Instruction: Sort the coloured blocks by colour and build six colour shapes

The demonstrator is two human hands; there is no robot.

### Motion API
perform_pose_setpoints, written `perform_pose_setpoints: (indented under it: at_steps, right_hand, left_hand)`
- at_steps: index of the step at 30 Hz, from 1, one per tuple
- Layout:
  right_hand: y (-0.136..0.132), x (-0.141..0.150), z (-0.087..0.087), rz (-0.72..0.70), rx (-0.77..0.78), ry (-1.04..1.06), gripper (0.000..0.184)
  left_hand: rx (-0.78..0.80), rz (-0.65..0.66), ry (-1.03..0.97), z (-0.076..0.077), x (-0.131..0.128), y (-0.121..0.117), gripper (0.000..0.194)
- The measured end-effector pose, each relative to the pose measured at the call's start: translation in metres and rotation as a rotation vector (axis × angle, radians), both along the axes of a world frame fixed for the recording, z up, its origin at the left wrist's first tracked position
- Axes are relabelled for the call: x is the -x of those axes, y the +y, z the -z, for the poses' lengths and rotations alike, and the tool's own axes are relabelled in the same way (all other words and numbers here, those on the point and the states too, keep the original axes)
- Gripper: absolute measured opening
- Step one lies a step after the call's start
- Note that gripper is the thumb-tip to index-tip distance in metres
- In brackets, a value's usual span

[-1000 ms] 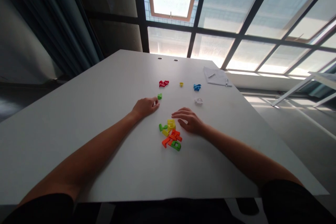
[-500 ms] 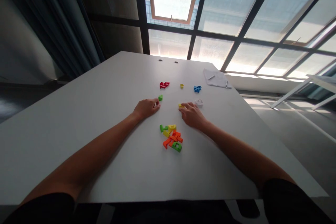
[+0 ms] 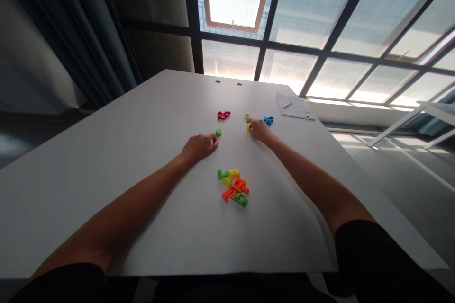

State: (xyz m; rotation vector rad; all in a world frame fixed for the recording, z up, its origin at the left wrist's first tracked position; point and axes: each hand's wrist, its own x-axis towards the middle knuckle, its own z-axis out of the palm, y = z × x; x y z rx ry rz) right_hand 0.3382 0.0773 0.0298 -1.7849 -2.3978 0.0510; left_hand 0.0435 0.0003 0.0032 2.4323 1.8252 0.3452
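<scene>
Right hand (image 3: 261, 131) touching a yellow plastic piece (image 3: 248, 123) (blue cluster (image 3: 268, 120) just beyond), left hand (image 3: 199, 147) beside a green piece (image 3: 218, 132)

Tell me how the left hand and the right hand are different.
The right hand is farther up the table than the left hand. The right hand's fingertips are at a yellow piece, while the left hand is beside a green piece. Both hands are bare and low over the white table.

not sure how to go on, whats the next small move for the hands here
Probably close the right hand on the yellow plastic piece at its fingertips: it lies right there, with nothing between them, while the left hand only rests beside a green piece.
</scene>
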Motion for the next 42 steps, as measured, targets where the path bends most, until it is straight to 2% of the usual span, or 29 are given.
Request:
perform_pose_setpoints:
  at_steps: [3,9,12,15,19,25,29,34,39,42]
  right_hand:
    - [0.016,-0.002,-0.005,0.085,0.026,0.005,0.056]
    - [0.029,-0.011,-0.009,0.116,0.091,-0.008,0.042]
    - [0.030,-0.016,-0.009,0.115,0.103,0.000,0.050]
    - [0.028,-0.017,-0.011,0.109,0.097,0.011,0.057]
    - [0.024,-0.012,-0.017,0.064,0.102,0.015,0.038]
    - [0.012,0.008,-0.015,-0.050,0.233,0.007,0.031]
    - [0.008,0.013,-0.015,-0.021,0.153,0.070,0.025]
    - [0.010,0.006,-0.017,0.099,-0.122,0.067,0.028]
    - [0.006,0.005,-0.004,0.037,-0.069,-0.105,0.041]
    - [0.002,0.004,0.000,0.000,-0.051,-0.127,0.047]
  left_hand:
    - [0.001,0.006,-0.002,0.000,0.000,0.000,0.034]
    - [0.008,0.007,-0.004,-0.001,-0.001,-0.001,0.034]
    - [0.012,0.006,-0.001,-0.002,-0.001,-0.001,0.033]
    - [0.010,0.008,0.000,-0.001,-0.001,-0.001,0.034]
    - [0.009,0.007,-0.009,0.001,-0.001,-0.001,0.034]
    - [0.006,-0.003,-0.010,0.000,-0.001,-0.001,0.033]
    - [0.007,0.001,0.004,-0.001,-0.001,-0.001,0.034]
    - [0.005,0.003,0.007,-0.002,-0.002,-0.001,0.034]
    - [0.003,0.001,0.012,-0.002,-0.003,-0.001,0.034]
    - [0.009,0.001,0.011,-0.003,-0.003,-0.002,0.034]
